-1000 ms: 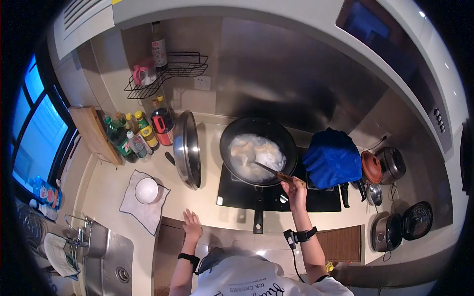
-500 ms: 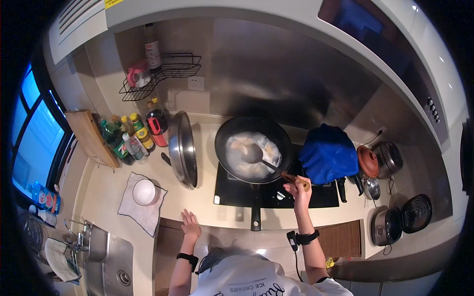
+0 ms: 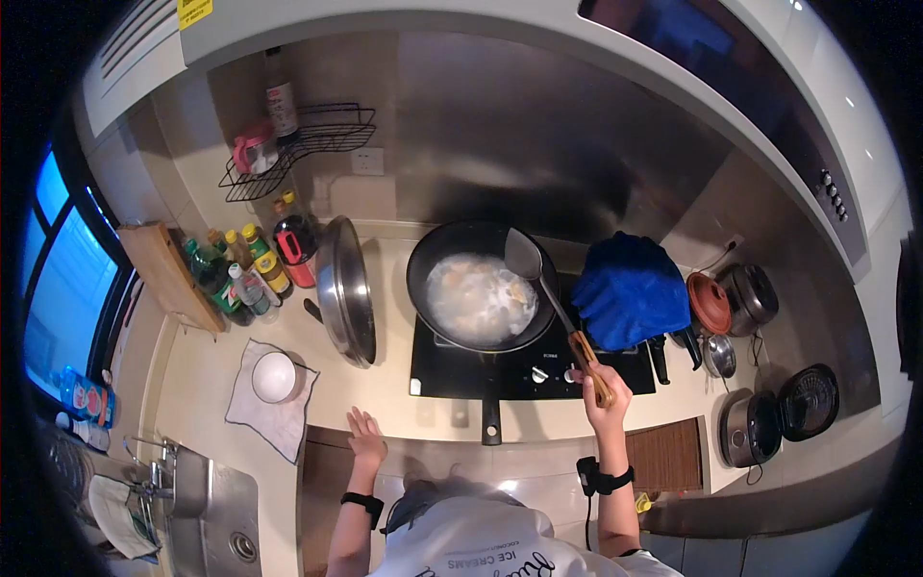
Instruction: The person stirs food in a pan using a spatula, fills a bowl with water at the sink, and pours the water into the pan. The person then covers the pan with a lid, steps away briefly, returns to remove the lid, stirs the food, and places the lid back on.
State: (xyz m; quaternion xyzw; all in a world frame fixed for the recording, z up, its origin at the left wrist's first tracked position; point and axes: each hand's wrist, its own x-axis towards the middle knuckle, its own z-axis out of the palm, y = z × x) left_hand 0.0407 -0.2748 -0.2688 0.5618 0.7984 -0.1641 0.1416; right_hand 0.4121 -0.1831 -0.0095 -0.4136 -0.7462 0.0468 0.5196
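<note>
My right hand (image 3: pixel 607 395) is wrapped round the wooden handle of a spatula (image 3: pixel 525 256). The grey spatula head is raised over the right rim of a black wok (image 3: pixel 419 264), with its handle slanting down to the right. Whitish liquid with pale pieces (image 3: pixel 479 300) lies in the wok, which stands on a black stove (image 3: pixel 450 380). At the front edge of the counter is my left hand (image 3: pixel 366 440), fingers spread and holding nothing. A large steel lid (image 3: pixel 346 291) stands on edge left of the wok.
Left on the counter, a white bowl (image 3: pixel 274 377) rests on a cloth (image 3: pixel 293 415), with several bottles (image 3: pixel 265 263) behind. A blue cloth (image 3: pixel 630 290) covers something right of the wok. A sink (image 3: pixel 226 514) is at lower left, an open-lidded cooker (image 3: pixel 750 430) at right.
The spatula has left the liquid and risen to the wok's right rim. My right hand has shifted right and slightly down. The whole view has drifted a little.
</note>
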